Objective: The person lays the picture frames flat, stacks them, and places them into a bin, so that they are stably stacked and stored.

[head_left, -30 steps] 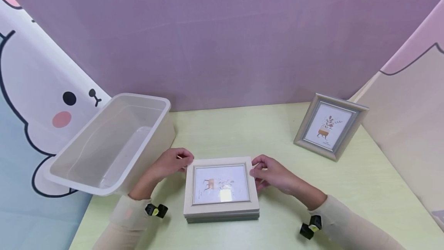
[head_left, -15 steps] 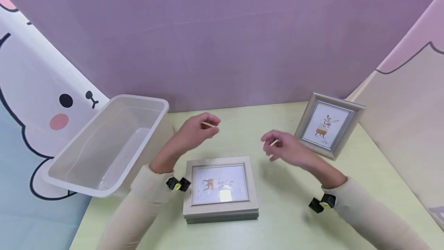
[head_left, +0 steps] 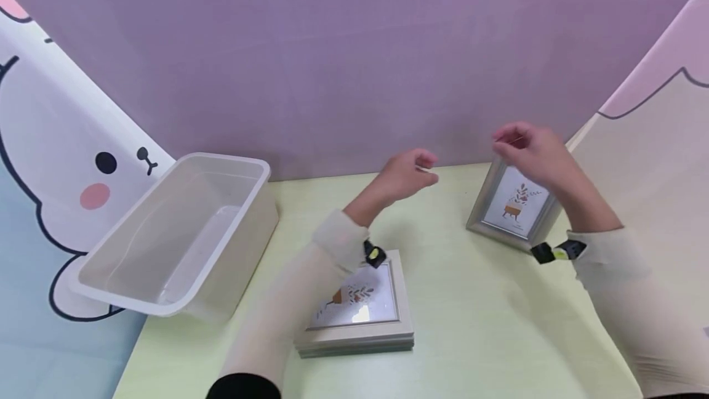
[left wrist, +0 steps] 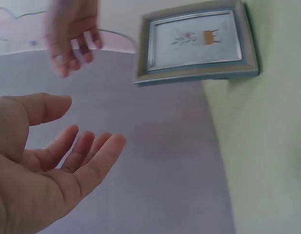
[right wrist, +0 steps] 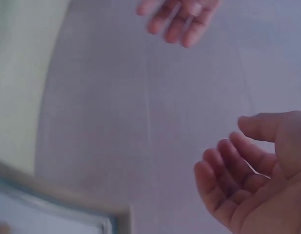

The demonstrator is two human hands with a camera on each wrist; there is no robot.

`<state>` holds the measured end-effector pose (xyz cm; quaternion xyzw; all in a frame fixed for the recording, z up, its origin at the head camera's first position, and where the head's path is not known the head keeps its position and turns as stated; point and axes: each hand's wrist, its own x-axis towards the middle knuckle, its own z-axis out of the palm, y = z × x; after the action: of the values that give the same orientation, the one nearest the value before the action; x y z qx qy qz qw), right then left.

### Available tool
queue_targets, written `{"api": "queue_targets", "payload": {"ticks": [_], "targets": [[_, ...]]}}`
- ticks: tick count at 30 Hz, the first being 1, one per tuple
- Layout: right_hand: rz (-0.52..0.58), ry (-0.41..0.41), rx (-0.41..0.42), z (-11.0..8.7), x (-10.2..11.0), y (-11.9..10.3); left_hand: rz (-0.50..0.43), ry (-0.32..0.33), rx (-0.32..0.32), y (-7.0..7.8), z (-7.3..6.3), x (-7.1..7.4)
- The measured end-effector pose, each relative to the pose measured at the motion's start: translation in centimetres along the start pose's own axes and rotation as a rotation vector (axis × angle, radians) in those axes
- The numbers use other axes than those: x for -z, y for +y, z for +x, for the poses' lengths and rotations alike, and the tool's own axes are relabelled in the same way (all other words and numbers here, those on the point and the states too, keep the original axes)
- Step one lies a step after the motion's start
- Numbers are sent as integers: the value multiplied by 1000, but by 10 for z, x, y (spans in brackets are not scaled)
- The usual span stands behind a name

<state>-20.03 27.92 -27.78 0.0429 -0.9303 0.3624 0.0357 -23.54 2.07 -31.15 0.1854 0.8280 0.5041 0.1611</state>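
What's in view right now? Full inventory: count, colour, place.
Table: 1, pale green, below everything
Bin: 1, off-white, left on table
Frame stack: 1, cream on top, greyer below, near middle of table, part-hidden; frame count unclear
Single frame: 1, silver-grey, right rear of table
Backdrop: 1, purple, behind table
Left panel: 1, blue and white, cartoon print
Right panel: 1, pink and cream
Wrist cameras: 2, black and yellow, one per wrist
Sleeves: 2, cream, on both arms
Left hand: 1, above table rear
Right hand: 1, near single frame, not touching
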Motion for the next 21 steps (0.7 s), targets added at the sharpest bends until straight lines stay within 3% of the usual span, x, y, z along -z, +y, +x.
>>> {"api": "queue_targets", "payload": {"ticks": [2,5,7,9,14,21], "targets": [[-68,-22,-17,7,12,5,6,-8,15,4,17,-15],[-127,-70,-22,20,24,15,-78,-11,44,6,42,-37],[-160,-93,-21,28,28,22,-146,9,55,6,57,-52],[-189,-114,-17,36,27,30,-156,39,59,2,67,-67],[-256,-169,-54,48,15,46,-111,61,101,-16,76,-100],[-321,-240,-89,49,12,60,-177,42,153,-32,79,-132]]}}
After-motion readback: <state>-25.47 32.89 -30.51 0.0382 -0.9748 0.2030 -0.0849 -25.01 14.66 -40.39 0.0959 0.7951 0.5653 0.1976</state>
